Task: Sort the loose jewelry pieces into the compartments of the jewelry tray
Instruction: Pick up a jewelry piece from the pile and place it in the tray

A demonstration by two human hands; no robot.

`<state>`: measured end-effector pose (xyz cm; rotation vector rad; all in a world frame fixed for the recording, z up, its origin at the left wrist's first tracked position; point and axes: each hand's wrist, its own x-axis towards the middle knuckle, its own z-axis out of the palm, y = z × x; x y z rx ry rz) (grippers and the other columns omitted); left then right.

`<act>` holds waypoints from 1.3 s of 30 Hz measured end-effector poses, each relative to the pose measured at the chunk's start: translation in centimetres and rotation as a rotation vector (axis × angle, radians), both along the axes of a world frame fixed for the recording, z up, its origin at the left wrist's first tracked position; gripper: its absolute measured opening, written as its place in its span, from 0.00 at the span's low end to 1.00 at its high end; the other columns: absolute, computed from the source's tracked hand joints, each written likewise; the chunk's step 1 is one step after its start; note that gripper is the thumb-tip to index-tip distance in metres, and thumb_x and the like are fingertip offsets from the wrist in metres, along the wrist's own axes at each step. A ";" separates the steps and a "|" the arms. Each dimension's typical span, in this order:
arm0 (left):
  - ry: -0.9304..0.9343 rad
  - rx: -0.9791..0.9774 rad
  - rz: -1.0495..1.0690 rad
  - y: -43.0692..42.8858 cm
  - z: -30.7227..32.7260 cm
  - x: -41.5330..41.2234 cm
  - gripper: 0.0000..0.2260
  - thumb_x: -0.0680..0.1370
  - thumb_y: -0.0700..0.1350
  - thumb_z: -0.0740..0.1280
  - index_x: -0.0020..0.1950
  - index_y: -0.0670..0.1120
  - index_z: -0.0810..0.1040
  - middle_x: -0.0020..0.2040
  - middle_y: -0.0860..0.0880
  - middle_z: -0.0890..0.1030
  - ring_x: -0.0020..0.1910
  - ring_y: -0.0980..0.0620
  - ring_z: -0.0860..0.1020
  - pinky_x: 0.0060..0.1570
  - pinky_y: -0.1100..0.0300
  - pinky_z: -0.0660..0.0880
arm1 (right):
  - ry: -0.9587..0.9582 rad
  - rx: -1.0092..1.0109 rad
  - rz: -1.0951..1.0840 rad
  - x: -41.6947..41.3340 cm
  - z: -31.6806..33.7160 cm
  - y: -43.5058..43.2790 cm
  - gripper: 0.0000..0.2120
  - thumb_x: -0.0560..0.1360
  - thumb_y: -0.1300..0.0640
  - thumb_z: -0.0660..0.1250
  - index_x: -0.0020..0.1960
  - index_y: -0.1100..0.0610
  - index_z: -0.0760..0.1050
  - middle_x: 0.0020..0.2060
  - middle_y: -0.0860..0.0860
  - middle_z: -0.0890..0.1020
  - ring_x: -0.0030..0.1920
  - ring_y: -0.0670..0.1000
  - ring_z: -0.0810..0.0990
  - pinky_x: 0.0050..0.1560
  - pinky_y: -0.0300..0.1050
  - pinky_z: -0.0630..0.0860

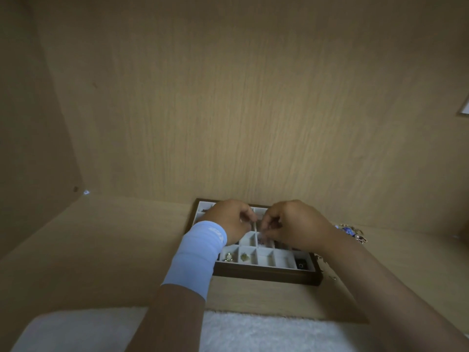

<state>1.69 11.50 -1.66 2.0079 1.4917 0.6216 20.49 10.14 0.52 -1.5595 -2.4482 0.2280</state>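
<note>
One jewelry tray (266,274), two hands (229,221) (297,224), one blue wrist sleeve (198,255), one white towel (253,331)

The left hand (229,219) and right hand (297,224) cover the middle compartments of the jewelry tray (266,274). The small pale piece (257,232) pinched between them is too blurred to name. Just right of the right hand, loose jewelry (354,232) is half hidden behind the wrist, its pieces too small to tell apart.

You can read nothing: the white mark (216,231) on the blue wristband (200,247) behind your left hand (229,219) is blurred.
</note>
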 end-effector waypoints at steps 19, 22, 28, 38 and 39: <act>0.087 0.154 -0.141 0.4 0.7 8.3 0.12 0.79 0.45 0.66 0.61 0.57 0.80 0.60 0.58 0.78 0.59 0.56 0.75 0.63 0.57 0.72 | 0.022 -0.096 -0.294 11.8 0.4 0.6 0.08 0.77 0.49 0.70 0.55 0.44 0.84 0.57 0.40 0.83 0.55 0.45 0.80 0.57 0.42 0.75; 0.189 0.210 -0.192 1.1 0.4 10.9 0.12 0.78 0.47 0.67 0.60 0.56 0.80 0.58 0.55 0.79 0.62 0.53 0.71 0.65 0.53 0.69 | -0.015 -0.078 -0.319 12.3 -0.2 0.6 0.11 0.78 0.46 0.68 0.60 0.42 0.82 0.60 0.40 0.82 0.60 0.46 0.79 0.60 0.43 0.74; 0.330 0.301 -0.199 1.4 -0.6 13.5 0.09 0.78 0.51 0.66 0.54 0.55 0.84 0.56 0.54 0.77 0.61 0.49 0.67 0.66 0.53 0.66 | 0.009 -0.102 -0.259 12.4 -1.9 1.6 0.10 0.73 0.45 0.70 0.54 0.39 0.83 0.52 0.41 0.85 0.52 0.46 0.82 0.54 0.44 0.78; 0.036 0.212 -0.153 1.8 -1.4 13.1 0.07 0.77 0.48 0.69 0.53 0.59 0.79 0.51 0.59 0.79 0.57 0.58 0.73 0.62 0.56 0.71 | 0.292 -0.119 -0.274 12.7 -2.0 1.7 0.03 0.74 0.49 0.73 0.46 0.45 0.85 0.41 0.43 0.86 0.43 0.43 0.83 0.50 0.45 0.79; -0.050 0.175 -0.143 1.8 -1.2 13.1 0.09 0.76 0.48 0.70 0.54 0.59 0.79 0.51 0.60 0.80 0.55 0.59 0.76 0.61 0.57 0.73 | 0.410 -0.131 -0.267 13.0 -1.8 1.6 0.02 0.75 0.52 0.73 0.45 0.47 0.85 0.40 0.43 0.86 0.42 0.42 0.84 0.51 0.45 0.81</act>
